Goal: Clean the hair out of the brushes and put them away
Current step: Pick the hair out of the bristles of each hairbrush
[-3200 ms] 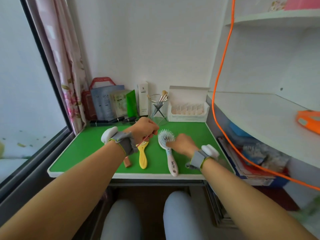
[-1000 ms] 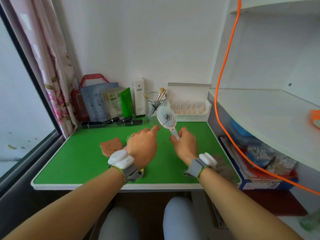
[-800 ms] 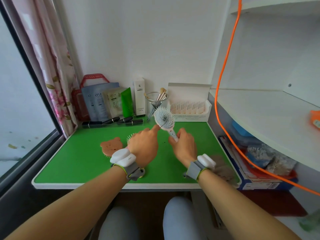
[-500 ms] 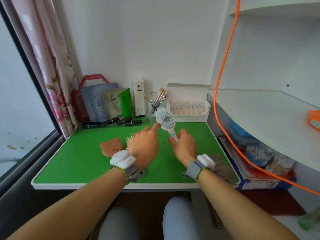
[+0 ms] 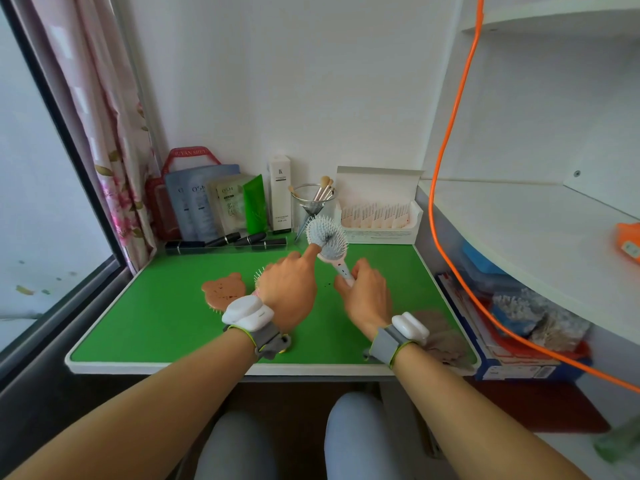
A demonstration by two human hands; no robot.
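Observation:
My right hand point(image 5: 363, 299) grips the pink-and-white handle of a round pale-blue hairbrush point(image 5: 327, 239) and holds it tilted above the green table point(image 5: 166, 320). A dark clump of hair point(image 5: 325, 238) sits among its white bristles. My left hand point(image 5: 289, 292) is just left of it, index finger stretched out and touching the lower left edge of the brush head. The back of that hand faces me, so its palm is hidden. A brown bear-shaped brush point(image 5: 223, 291) lies on the table to the left. A yellow-handled brush point(image 5: 258, 276) is mostly hidden under my left hand.
Along the back wall stand cosmetic packets point(image 5: 207, 202), a white carton point(image 5: 280, 192), a glass with makeup brushes point(image 5: 313, 202) and an open white box point(image 5: 381, 216). A brownish fuzzy clump point(image 5: 441, 337) lies at the front right corner. An orange cable point(image 5: 446, 147) hangs at right beside shelves.
My right hand has lifted the round brush off the table and holds it raised. My left hand left the yellow brush and now reaches its index finger to the brush head.

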